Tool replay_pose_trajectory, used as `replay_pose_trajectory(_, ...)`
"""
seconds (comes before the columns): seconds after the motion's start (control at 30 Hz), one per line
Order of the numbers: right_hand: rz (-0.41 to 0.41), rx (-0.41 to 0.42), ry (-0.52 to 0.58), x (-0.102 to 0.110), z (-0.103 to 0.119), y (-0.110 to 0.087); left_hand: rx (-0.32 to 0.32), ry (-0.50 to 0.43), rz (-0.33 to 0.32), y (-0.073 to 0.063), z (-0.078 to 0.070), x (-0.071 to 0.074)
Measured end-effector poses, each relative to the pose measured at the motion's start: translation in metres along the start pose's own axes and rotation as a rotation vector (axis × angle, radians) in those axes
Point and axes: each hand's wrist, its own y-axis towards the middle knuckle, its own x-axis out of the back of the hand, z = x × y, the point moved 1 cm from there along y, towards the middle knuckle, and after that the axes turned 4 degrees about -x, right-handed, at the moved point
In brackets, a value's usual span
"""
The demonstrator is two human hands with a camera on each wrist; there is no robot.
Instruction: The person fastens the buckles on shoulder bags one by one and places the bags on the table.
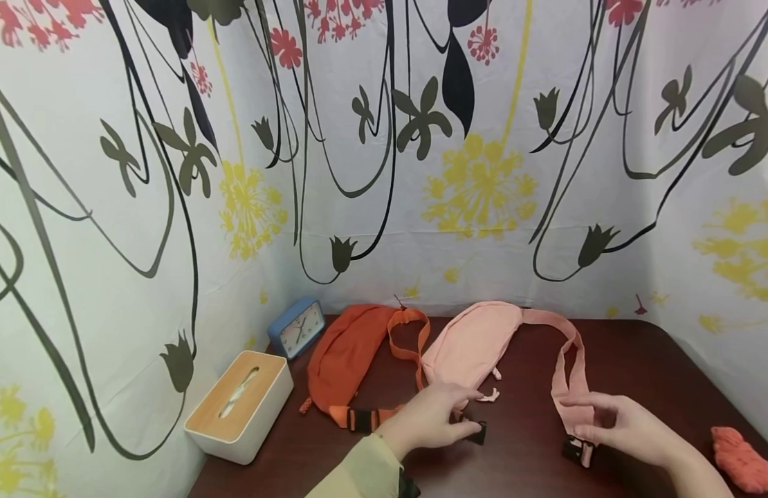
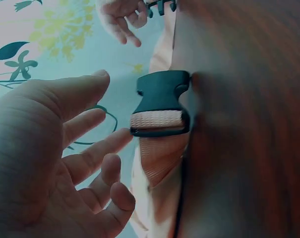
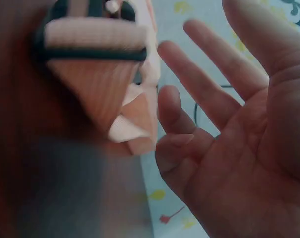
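A pink waist bag (image 1: 474, 339) lies on the dark wooden table, its strap (image 1: 571, 353) looping down on the right. My left hand (image 1: 430, 418) hovers at the bag's near end, fingers loosely spread beside a black buckle socket (image 2: 162, 94) threaded with pink webbing. One fingertip comes right up to the buckle's edge in the left wrist view. Over the strap's other end is my right hand (image 1: 633, 429), thumb and fingers apart next to the pronged black buckle half (image 1: 573, 448). Its palm (image 3: 239, 158) shows with nothing in it.
An orange waist bag (image 1: 353, 353) with a black buckle (image 1: 361, 420) lies left of the pink one. Behind it stands a blue clock (image 1: 297, 326); a wood-topped tissue box (image 1: 237, 408) is at the left edge. An orange-red crumpled item (image 1: 742, 460) lies far right. Patterned fabric (image 1: 384, 207) surrounds the table.
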Motion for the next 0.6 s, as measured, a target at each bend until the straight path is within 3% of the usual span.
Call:
replay_pose_trajectory(0.1,0.111,0.047,0.104,-0.001,-0.012,-0.004,0.038,-0.014,0.034,0.000,0.000,-0.006)
replay_pose_trajectory(0.17,0.162,0.034,0.156,-0.001,-0.017,-0.005,0.054,-0.014,0.050,0.000,0.001,-0.008)
replay_pose_trajectory(0.47,0.143,-0.059,0.033,-0.002,-0.024,-0.007,0.048,0.016,0.041,-0.002,0.005,-0.016)
replay_pose_trajectory(0.6,0.189,-0.007,0.063,-0.004,-0.028,-0.004,0.061,0.023,0.034,-0.004,0.007,-0.018)
